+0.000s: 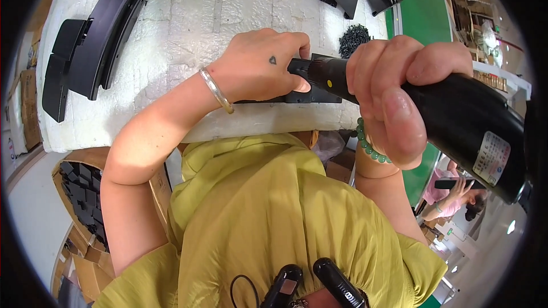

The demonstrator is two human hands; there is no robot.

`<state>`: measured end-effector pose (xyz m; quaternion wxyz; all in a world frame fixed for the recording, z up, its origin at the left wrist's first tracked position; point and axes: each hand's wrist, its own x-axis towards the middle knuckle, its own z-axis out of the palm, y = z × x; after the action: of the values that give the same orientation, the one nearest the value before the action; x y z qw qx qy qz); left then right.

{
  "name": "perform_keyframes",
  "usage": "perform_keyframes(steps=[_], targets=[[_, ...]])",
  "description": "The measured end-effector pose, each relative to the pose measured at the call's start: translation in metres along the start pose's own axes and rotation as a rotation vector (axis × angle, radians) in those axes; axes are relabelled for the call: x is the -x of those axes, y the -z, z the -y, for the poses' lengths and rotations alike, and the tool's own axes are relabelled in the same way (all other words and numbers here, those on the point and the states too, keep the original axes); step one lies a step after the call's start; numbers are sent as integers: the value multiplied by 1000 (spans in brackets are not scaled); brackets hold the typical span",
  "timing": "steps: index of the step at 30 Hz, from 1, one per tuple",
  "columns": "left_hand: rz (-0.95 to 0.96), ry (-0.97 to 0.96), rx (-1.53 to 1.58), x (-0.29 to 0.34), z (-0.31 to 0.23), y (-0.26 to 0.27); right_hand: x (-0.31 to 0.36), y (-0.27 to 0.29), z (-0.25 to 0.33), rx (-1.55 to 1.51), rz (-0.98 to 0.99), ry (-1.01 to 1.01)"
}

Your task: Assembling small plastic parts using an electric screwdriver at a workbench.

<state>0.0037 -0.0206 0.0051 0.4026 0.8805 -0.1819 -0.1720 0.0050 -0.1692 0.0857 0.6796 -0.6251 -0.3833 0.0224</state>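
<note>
Head view: right hand (394, 88) clenched round a black electric screwdriver (459, 113); its nose sat between the left hand's (257, 61) thumb and forefinger, grip there unclear. Black plastic part (314, 96) lay beneath. Judged risk: a skidding tip, fingers that close, could nick skin or scuff plastic.
</note>
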Motion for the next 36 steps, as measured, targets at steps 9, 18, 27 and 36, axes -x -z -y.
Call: perform_keyframes(steps=[9, 18, 27, 36], targets=[[-20, 40, 81, 6, -7, 6, 0, 29, 9, -163, -144, 10], [-238, -204, -78, 4, -20, 15, -1, 135, -21, 155, -794, 185], [-224, -203, 3, -6, -34, 16, 11, 151, -47, 54, -844, 207], [-460, -634, -185, -73, -55, -6, 26, 120, 23, -222, -621, 310]])
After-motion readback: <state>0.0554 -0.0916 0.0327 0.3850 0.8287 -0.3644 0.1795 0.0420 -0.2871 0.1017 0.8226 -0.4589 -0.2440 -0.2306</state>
